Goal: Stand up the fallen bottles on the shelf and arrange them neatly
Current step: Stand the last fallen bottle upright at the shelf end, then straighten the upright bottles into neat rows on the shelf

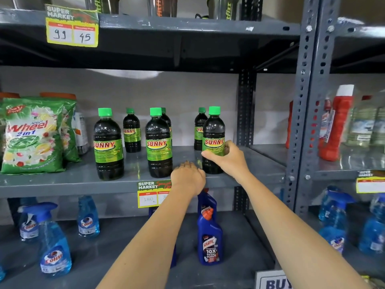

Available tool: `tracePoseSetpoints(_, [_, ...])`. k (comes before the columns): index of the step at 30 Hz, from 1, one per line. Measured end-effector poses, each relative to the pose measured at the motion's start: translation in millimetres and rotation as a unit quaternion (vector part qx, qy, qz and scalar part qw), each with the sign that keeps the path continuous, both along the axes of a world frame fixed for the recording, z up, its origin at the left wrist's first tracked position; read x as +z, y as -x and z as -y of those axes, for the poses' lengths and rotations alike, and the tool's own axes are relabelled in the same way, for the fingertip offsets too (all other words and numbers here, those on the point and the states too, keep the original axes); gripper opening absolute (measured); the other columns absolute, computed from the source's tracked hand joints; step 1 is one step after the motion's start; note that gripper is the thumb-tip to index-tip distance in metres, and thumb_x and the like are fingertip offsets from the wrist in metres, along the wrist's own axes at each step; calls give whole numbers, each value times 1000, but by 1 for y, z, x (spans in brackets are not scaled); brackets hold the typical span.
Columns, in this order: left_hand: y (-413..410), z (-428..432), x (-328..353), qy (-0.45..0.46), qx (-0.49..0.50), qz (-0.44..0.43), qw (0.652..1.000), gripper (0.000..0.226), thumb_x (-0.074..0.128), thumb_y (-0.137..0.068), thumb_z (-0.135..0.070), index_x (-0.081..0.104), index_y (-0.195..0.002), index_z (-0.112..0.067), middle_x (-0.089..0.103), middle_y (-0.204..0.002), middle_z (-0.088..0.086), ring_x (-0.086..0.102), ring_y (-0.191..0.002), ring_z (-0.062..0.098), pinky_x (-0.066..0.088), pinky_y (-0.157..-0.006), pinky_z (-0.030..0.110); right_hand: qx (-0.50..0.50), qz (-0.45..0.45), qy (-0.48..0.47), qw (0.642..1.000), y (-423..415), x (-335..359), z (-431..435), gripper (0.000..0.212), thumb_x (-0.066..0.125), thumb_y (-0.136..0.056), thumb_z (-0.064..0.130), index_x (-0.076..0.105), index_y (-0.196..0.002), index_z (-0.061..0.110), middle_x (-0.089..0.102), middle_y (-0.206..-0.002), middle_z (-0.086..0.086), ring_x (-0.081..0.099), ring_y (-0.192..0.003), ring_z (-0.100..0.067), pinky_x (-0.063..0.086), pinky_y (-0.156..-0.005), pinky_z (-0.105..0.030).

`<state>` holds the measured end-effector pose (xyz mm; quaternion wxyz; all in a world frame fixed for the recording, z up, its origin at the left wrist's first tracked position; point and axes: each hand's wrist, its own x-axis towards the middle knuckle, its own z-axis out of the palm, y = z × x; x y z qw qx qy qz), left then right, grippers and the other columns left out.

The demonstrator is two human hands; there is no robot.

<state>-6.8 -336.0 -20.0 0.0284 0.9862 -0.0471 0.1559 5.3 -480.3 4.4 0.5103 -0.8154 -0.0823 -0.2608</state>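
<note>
Several dark SUNNY bottles with green caps stand upright on the middle grey shelf (73,180). In the front row are a left bottle (108,147), a middle bottle (158,144) and a right bottle (213,130). Smaller-looking ones stand behind, such as a back left bottle (131,132) and a back right bottle (199,128). My right hand (229,157) wraps around the front right bottle at its label. My left hand (188,176) rests on the shelf's front edge between the middle and right bottles, fingers curled and holding nothing.
Green Wheel detergent bags (33,134) stand at the shelf's left. A slotted upright post (306,101) bounds the right side. Below are blue Colin spray bottles (55,243) and a Harpic bottle (210,236). Red bottles (335,126) stand on the neighbouring shelf.
</note>
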Motion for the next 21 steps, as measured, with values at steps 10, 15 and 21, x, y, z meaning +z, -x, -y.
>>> tracePoseSetpoints(10, [2, 0, 3, 13, -4, 3, 1000, 57, 19, -101, -31, 32, -147, 0, 31, -156, 18, 33, -142, 30, 31, -112, 40, 29, 12, -28, 999, 13, -7, -2, 69, 81, -67, 57, 50, -117, 22, 63, -105, 12, 61, -97, -4, 45, -71, -16])
tracePoseSetpoints(15, [22, 0, 19, 89, -18, 29, 995, 40, 36, -97, -31, 57, -120, -4, 57, -126, 15, 56, -115, 33, 44, -85, 38, 52, 13, -27, 998, 15, -8, 6, 83, 75, -76, 56, 32, -140, 26, 59, -109, 10, 58, -99, -7, 44, -75, -19])
tracePoseSetpoints(21, [71, -40, 20, 258, -39, 435, 862, 22, 62, -80, -36, 69, -91, -18, 64, -98, -3, 56, -94, 17, 39, -64, 26, 94, -21, -21, 995, 15, -8, 16, 78, 80, -75, 45, 39, -139, 27, 56, -118, 11, 56, -107, -9, 43, -85, -24])
